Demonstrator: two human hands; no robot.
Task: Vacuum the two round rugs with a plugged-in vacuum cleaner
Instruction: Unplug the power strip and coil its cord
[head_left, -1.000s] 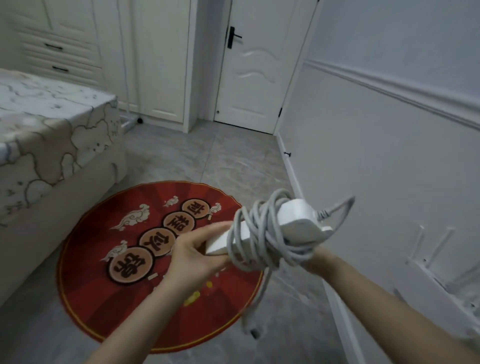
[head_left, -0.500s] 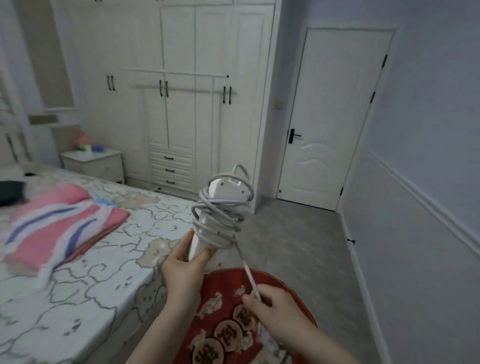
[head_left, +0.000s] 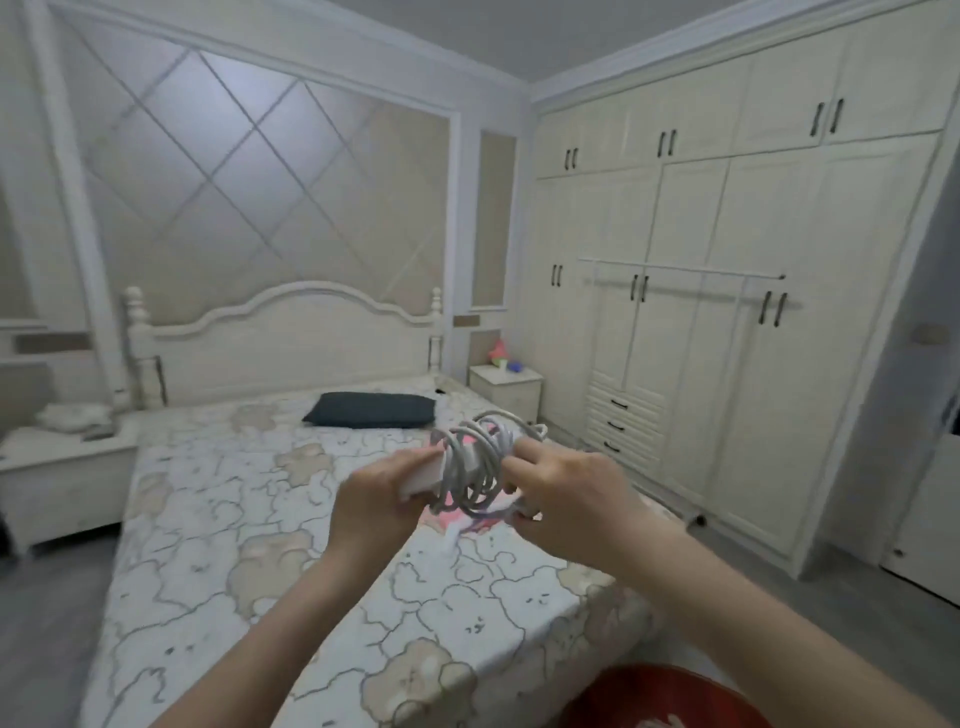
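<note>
Both hands are holding a white power strip (head_left: 425, 474) wound in its own grey cord (head_left: 475, 465), raised above the bed (head_left: 249, 519). The left hand (head_left: 371, 512) is gripping the strip's bare end, its fingers (head_left: 410, 460) curled around the white body, so the strip is lying inside that grasp and sticking out toward the right hand. The right hand (head_left: 566, 501) is closed on the other side of the bundle; its fingers (head_left: 524, 452) are pinching into the cord loops, which are bulging up between the two hands. Whether those fingers are touching the strip itself under the loops, I cannot tell. Below the right forearm, a red rug (head_left: 670, 696) is showing at the bed's foot, well apart from both hands. Beyond the fingers a dark pillow (head_left: 371, 410) is lying on the bed.
</note>
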